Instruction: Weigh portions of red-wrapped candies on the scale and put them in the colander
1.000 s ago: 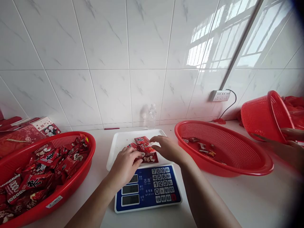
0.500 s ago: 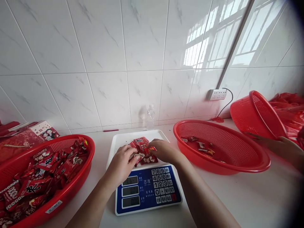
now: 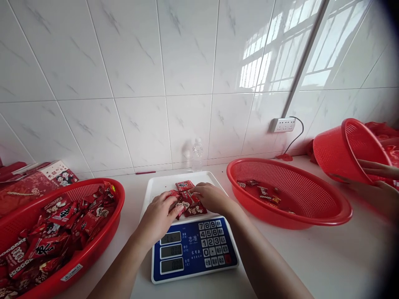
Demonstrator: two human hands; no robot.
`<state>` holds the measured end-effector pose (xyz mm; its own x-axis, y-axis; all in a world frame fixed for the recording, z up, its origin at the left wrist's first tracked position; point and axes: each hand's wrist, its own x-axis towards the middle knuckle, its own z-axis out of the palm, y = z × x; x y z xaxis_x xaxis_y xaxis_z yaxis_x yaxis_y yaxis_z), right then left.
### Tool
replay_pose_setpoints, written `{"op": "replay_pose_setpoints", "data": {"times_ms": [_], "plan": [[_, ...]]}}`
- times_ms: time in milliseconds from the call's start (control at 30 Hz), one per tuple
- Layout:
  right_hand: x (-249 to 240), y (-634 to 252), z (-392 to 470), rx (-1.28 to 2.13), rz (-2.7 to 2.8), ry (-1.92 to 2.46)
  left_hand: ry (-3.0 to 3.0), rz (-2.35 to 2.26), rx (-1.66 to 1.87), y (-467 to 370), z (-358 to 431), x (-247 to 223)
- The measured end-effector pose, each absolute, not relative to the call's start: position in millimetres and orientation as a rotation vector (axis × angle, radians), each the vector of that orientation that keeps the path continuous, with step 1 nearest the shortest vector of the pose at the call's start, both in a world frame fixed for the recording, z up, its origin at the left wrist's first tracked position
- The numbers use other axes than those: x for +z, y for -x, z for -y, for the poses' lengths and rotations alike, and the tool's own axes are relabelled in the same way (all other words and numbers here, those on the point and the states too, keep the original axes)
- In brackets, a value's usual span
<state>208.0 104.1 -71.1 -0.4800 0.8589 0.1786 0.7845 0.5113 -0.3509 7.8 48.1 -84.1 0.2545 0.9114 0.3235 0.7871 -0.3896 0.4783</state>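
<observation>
A small pile of red packets (image 3: pixel 189 202) lies on the white tray (image 3: pixel 152 187) of a scale with a blue keypad panel (image 3: pixel 193 249). My left hand (image 3: pixel 162 211) rests at the pile's left side, fingers apart and curved over the packets, thumb on one of them. My right hand (image 3: pixel 212 197) touches the pile from the right, its fingers bent down, with the fingertips partly hidden against the packets. One packet (image 3: pixel 183 185) lies at the back of the pile, beyond both hands.
At the left stands a red basket (image 3: pixel 120 199) full of packets, a printed box (image 3: pixel 59 174) behind it. Right of the scale, another red basket (image 3: pixel 324 207) holds several packets. Another person's hands (image 3: pixel 378 187) touch a tilted basket (image 3: pixel 332 151). A clear bottle (image 3: pixel 197 155) and power strip (image 3: pixel 283 124) are near the wall.
My right hand has shifted slightly left, and a packet near its fingertips is now less visible. At the right, the tilted basket and the other person's hands have moved right.
</observation>
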Motion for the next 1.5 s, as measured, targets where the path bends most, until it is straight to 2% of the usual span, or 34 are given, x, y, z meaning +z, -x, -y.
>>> {"op": "replay_pose_setpoints", "data": {"times_ms": [567, 733, 1000, 1333, 1500], "plan": [[-59.3, -208.6, -94.0, 0.34, 2.494, 1.448, -2.32, -1.614, 0.857, -11.3, -50.2, -91.6], [-65.4, -206.7, -99.6, 0.295, 2.356, 1.398, -2.311, -1.651, 0.882, -10.5, -53.8, -94.7], [-80.7, -209.9, -112.3, 0.243, 2.446, 1.409, -2.338, -1.66, 0.857, -11.2, -53.8, -98.0], [-73.4, -204.6, -105.4, 0.229, 2.439, 1.335, -2.352, -1.597, 0.866, -13.9, -49.6, -90.4], [-69.1, -208.9, -103.0, 0.262, 2.445, 1.447, -2.379, -1.619, 0.803, -14.6, -47.4, -88.6]]}}
